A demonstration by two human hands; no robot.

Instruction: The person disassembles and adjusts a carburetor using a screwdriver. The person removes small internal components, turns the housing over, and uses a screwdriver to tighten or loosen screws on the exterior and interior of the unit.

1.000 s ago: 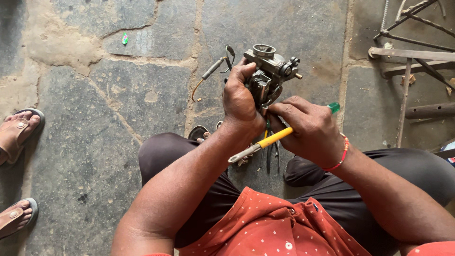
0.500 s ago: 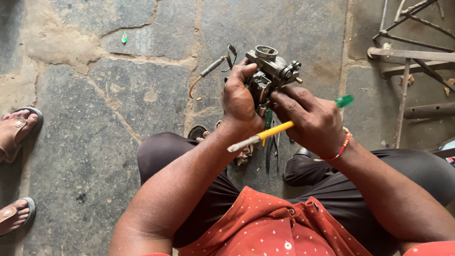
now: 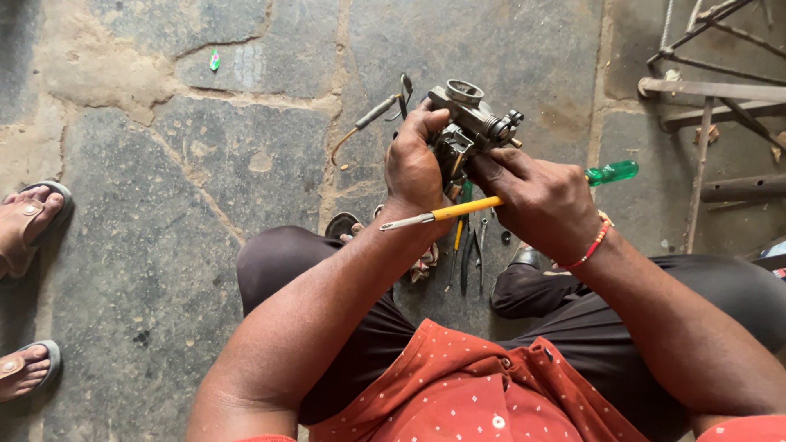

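Yellow-shafted screwdriver (image 3: 458,210), gripped in the right hand (image 3: 540,200), has been tilted flatter than a second ago, its green handle swung out right; the metal carburettor (image 3: 471,127) is kept clasped in the left hand (image 3: 413,168) above the stone floor (image 3: 164,205); its fingering continues.

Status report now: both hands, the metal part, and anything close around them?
Left hand grips carburetor. Right hand on carburetor, also holding screwdriver crosswise. Pliers lie on stone floor below; sandalled feet of another person far left.
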